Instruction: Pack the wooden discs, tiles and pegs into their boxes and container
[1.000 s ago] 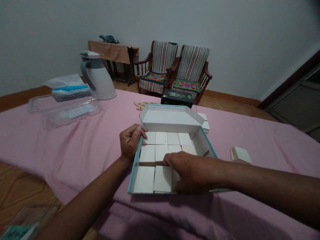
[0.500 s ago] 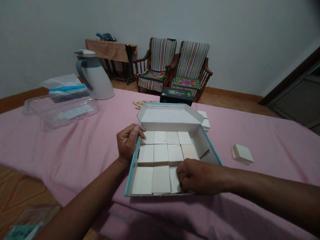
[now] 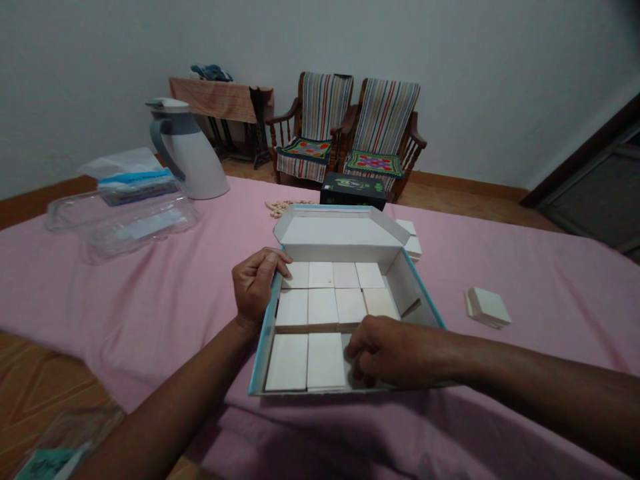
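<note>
An open cardboard box [image 3: 419, 293] with a blue outer edge lies on the pink tablecloth, its lid flap [image 3: 340, 231] folded back. Several pale wooden blocks [image 3: 323, 307] lie flat inside in rows. My left hand [image 3: 256, 283] grips the box's left wall, thumb over the rim. My right hand [image 3: 395, 350] rests inside the box at the near right corner, fingers curled down beside the near-row blocks; what they hold, if anything, is hidden.
A small stack of loose blocks [image 3: 487, 307] lies right of the box, more blocks [image 3: 413, 243] behind it. A black box [image 3: 354, 190], small beads [image 3: 285, 207], a white jug [image 3: 187, 153] and clear plastic containers [image 3: 120, 220] stand farther back. Two striped chairs [image 3: 350, 133] stand beyond.
My right hand has drawn back from the middle of the box toward the near right corner. The block seen next to it half a second ago no longer shows. My left hand stays put.
</note>
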### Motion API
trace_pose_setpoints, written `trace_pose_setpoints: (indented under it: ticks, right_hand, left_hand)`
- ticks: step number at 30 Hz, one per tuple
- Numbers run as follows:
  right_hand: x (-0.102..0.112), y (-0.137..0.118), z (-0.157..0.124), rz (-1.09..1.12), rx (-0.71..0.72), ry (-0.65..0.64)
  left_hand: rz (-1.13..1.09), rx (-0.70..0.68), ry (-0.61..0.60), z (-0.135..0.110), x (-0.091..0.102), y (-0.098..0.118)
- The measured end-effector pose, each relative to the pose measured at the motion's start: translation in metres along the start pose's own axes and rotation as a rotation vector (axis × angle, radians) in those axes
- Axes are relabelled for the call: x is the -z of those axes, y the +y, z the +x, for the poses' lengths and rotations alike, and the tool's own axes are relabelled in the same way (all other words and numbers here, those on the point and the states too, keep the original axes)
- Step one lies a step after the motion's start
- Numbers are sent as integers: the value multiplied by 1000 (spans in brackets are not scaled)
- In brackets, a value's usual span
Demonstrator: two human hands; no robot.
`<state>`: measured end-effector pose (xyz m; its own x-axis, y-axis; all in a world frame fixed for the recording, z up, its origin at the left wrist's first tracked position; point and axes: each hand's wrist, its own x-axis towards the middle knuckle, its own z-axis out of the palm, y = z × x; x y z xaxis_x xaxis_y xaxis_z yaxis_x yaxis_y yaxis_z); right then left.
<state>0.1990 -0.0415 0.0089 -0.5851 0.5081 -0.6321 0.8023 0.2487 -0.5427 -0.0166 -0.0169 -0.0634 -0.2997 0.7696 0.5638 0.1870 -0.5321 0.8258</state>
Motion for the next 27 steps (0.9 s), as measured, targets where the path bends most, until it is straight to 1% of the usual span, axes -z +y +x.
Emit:
trace_pose_setpoints:
  ticks: [2, 7, 9, 11, 13, 15, 19, 21, 22, 24, 26, 27]
  right_hand:
    - [-1, -3, 2, -6, 49, -18]
    - [-5, -5, 4, 9, 90, -22]
    - [-5, -2, 1, 33, 115, -23]
    - [0, 2, -8, 65, 129, 11]
    - [13, 8, -20, 123, 152, 65]
    - [33, 18, -34, 203, 167, 153]
    - [78, 49, -54, 331, 181, 408]
    - [89, 63, -59, 353, 178, 466]
    - [89, 67, -61, 356, 190, 469]
    - [79, 68, -64, 337, 262, 422]
    - [61, 58, -66, 259, 354, 353]
    - [51, 51, -65, 184, 378, 326]
  left_hand:
    - [1, 0, 4, 0, 0, 0]
    - [-3, -7, 0, 0, 0, 1]
    - [-6, -12, -1, 1, 0, 0]
    - [-8, -15, -1, 1, 0, 1]
    - [-7, -12, -5, 2, 0, 2]
    - [-8, -11, -16, 2, 0, 4]
    - [-11, -20, -32, 4, -1, 6]
    - [-10, -18, -27, 4, -1, 5]
    - [-16, -19, -22, 4, -1, 5]
    - [-37, -26, -12, 4, -2, 4]
    - [-44, -26, -11, 5, -2, 3]
    - [-42, -28, -10, 5, -3, 2]
